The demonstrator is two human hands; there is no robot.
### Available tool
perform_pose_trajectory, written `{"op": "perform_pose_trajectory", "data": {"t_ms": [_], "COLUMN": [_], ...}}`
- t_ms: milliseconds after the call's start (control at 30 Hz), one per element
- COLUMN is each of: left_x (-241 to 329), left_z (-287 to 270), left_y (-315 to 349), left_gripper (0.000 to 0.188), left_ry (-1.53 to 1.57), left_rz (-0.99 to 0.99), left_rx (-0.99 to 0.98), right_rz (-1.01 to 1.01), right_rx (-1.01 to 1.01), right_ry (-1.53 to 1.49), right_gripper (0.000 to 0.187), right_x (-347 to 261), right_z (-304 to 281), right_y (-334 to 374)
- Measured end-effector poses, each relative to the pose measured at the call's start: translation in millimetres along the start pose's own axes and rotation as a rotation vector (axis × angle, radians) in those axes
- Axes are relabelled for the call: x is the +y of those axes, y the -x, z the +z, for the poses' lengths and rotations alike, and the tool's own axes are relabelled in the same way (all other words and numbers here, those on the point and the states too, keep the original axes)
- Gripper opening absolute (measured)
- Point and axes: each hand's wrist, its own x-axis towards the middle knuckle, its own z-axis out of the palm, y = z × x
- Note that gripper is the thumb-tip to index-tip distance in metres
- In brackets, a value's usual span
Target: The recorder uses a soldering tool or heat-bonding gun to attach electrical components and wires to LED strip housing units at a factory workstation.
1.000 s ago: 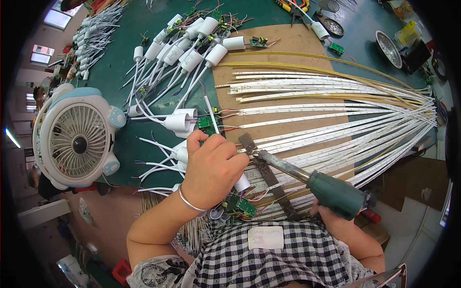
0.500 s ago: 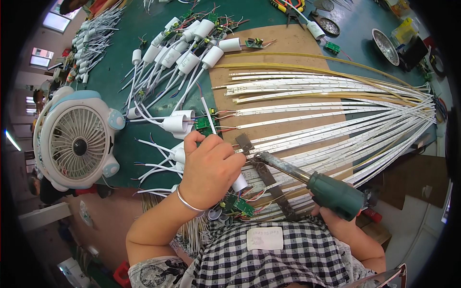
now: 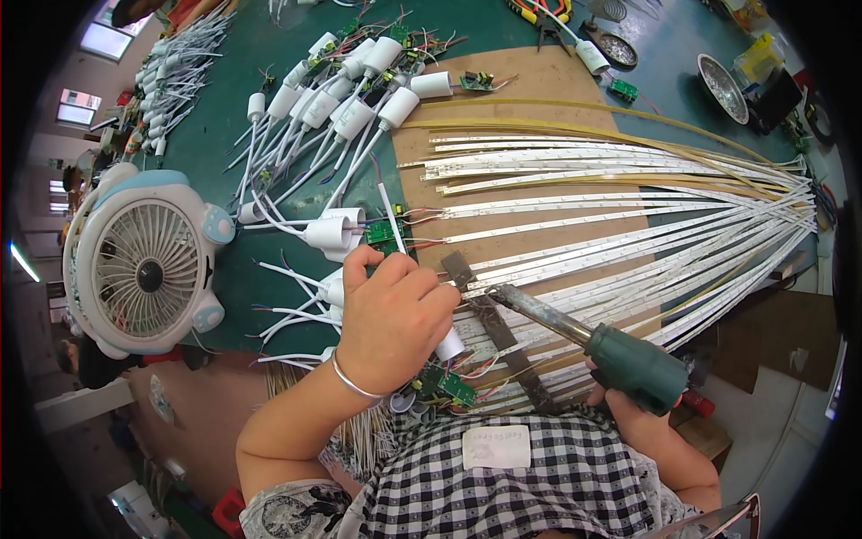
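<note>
My left hand (image 3: 395, 314), a metal bangle at its wrist, is closed with its fingertips at the ends of white LED strips (image 3: 539, 267). Whatever it pinches is hidden under the fingers. A white-sleeved cable (image 3: 390, 211) rises from behind this hand, next to a green circuit board (image 3: 384, 235). In my right hand (image 3: 628, 418) is a soldering iron (image 3: 637, 366) with a dark green handle. Its blackened tip hangs above the dark metal bar (image 3: 492, 323) that lies across the strips, slightly right of my left fingertips. Below my left hand lies another circuit board (image 3: 449, 386) with wires.
White cylindrical housings (image 3: 350, 117) with cables are heaped at the upper left. A small fan (image 3: 144, 265) stands at the left edge of the green table (image 3: 503, 27). Brown board (image 3: 503, 81) lies under the strips. Pliers (image 3: 548, 31) and a metal dish (image 3: 721, 88) sit at the back.
The soldering iron has shifted a little to the right, its tip drawing slightly away from my left fingertips. My left hand has hardly moved.
</note>
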Motion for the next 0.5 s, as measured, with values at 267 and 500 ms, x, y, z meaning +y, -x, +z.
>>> {"op": "perform_pose_trajectory", "data": {"t_ms": [267, 500], "left_x": [-0.3, 0.4], "left_z": [5.0, 6.1], "left_y": [-2.6, -4.6], "left_gripper": [0.015, 0.019], "left_ry": [0.056, 0.090], "left_rz": [0.017, 0.002], "left_rx": [0.087, 0.104], "right_rz": [-0.159, -0.044], "right_rx": [0.046, 0.033], "right_ry": [0.054, -0.165], "right_gripper": [0.035, 0.036], "right_x": [20.0, 3.4], "right_z": [1.3, 4.1], "right_y": [2.8, 0.7]}}
